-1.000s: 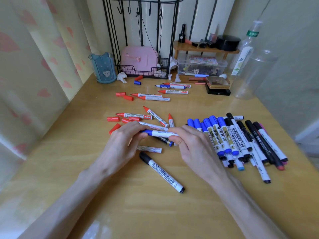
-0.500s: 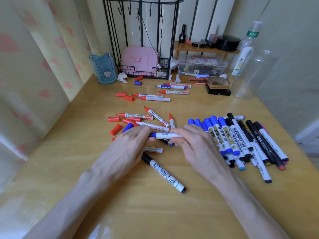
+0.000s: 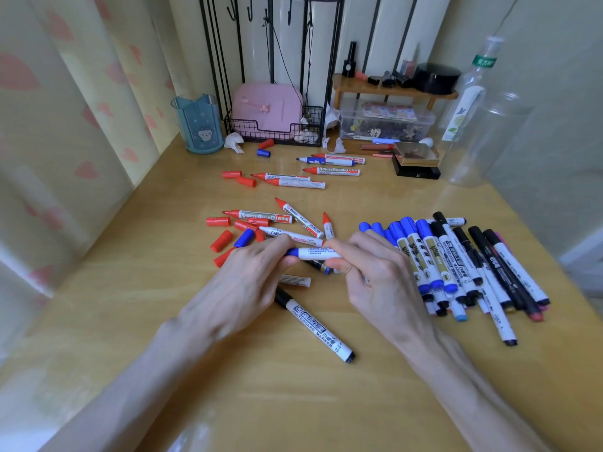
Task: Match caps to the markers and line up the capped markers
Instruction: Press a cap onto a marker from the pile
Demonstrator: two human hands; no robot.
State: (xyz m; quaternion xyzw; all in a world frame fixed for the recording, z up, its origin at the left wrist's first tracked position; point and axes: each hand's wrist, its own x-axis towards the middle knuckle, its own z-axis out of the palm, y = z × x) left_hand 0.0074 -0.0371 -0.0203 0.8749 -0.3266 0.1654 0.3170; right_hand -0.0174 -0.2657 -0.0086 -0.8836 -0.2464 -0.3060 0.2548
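Yellowish wooden desk fills a corner between a heart-patterned curtain and a black wire rack. On its right side lies a row of capped markers, blue-capped then black-capped, side by side and touching; that part looks done. Much is left. Uncapped red whiteboard markers lie scattered mid-desk among loose red caps and one loose blue cap, and more uncapped markers sit near the rack. A black-capped white whiteboard marker lies alone towards the front, apart from the row.

Both hands hold a white marker with a blue cap level, just above the scattered ones. The left hand pinches its blue end between curled fingers and thumb. The right hand curls round the other end of the barrel. By the look of it the cap is being pressed home; whether it is fully seated I cannot tell.
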